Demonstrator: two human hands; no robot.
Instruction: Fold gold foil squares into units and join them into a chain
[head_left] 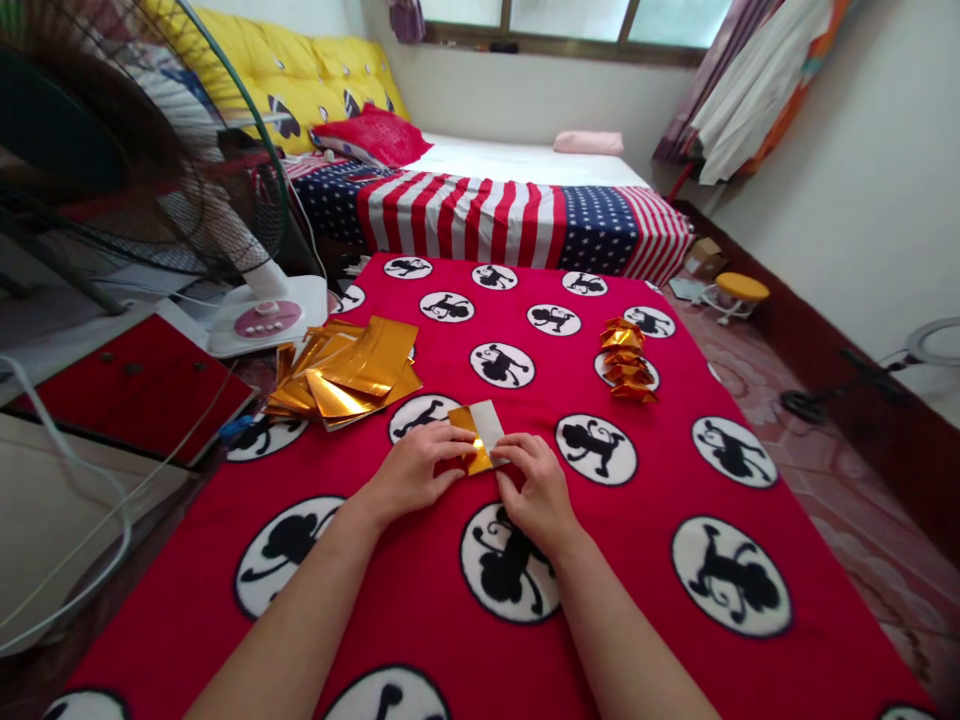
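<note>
A small sheet of gold foil paper (489,425), partly folded so that a pale strip shows beside the gold, lies on the red cloth in front of me. My left hand (422,466) holds its left side, fingertips on the gold part and thumb near the lower edge. At the right edge, my right hand (537,488) grips the paper between fingers and thumb. To the left is a loose pile of gold foil sheets (352,375). Several folded gold foil pieces (628,362) stand in a row at the right.
The red cloth (600,620) with monkey prints covers the surface under my hands. A fan (262,300) stands at the left, beside a red panel (135,385). Beyond are a bed (480,215) and a yellow stool (741,288).
</note>
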